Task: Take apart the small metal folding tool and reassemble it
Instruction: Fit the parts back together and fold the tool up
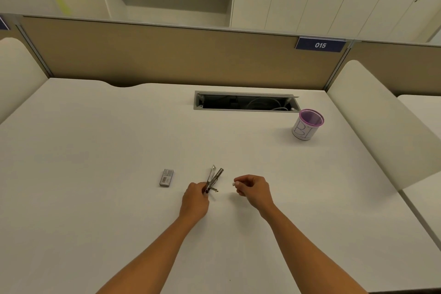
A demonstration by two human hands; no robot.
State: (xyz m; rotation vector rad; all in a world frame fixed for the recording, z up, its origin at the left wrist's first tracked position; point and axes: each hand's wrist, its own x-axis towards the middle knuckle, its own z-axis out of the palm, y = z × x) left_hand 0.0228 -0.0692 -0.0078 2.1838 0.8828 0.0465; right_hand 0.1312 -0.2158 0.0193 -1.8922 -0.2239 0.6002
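The small metal folding tool (214,178) is splayed into two thin arms that point away from me over the white desk (95,150). My left hand (195,199) grips its near, pivot end between thumb and fingers. My right hand (253,188) hovers a short way to the right of the tool, apart from it, with fingers curled and thumb pinched to the forefinger. Whether a tiny part sits in that pinch cannot be told. A small grey rectangular case (166,177) lies flat on the desk to the left of the tool.
A purple-rimmed mesh pen cup (306,126) stands at the back right. An open cable slot (245,101) is cut into the desk behind the hands. A tan partition (167,57) closes the far edge, and rounded white side panels (372,126) flank the desk.
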